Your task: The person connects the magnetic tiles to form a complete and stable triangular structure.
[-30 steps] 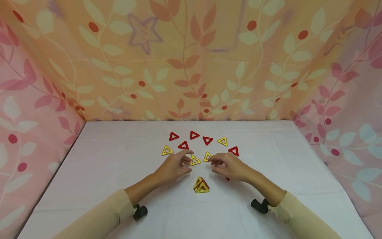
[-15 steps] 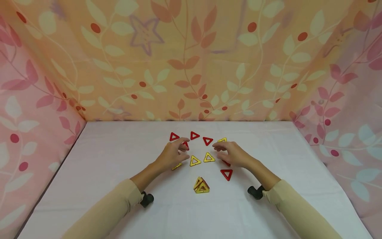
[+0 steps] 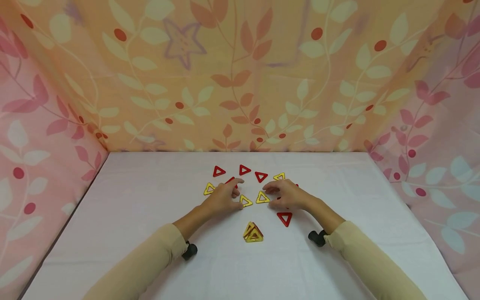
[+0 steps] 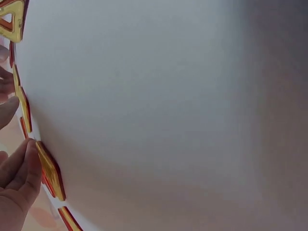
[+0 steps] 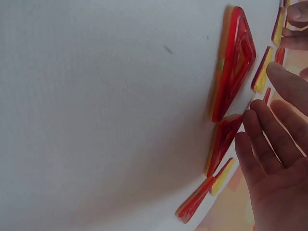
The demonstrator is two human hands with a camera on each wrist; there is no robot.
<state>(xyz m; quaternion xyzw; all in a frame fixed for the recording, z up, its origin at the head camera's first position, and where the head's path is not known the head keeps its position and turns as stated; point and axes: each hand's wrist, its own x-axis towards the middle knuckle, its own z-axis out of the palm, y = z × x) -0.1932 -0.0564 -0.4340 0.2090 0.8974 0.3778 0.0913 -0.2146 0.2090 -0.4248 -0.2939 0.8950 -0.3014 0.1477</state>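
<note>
Flat yellow and red triangular frame tiles lie spread over the white cloth. My left hand (image 3: 222, 196), fingers loosely bent, hovers over the left-hand tiles, its thumb beside a yellow triangle tile (image 3: 248, 199). My right hand (image 3: 291, 195) is held near another yellow triangle tile (image 3: 263, 202) and hides parts of red tiles. Both hands seem to hold nothing. In the right wrist view the fingers are spread next to a red triangle tile (image 5: 233, 67). Closer to me, a small pyramid-like cluster of yellow and red triangles (image 3: 253, 239) stands between the forearms.
Red triangle tiles, one of them at the back left (image 3: 215, 171), lie beyond the hands. A red triangle tile (image 3: 284, 214) sits below the right hand. White cloth (image 3: 131, 187) covers the table, with a patterned curtain (image 3: 240, 83) behind.
Over the last second both hands shift forward, then draw back slightly and inward, hiding and uncovering different tiles. The tiles and the cluster appear to stay in place.
</note>
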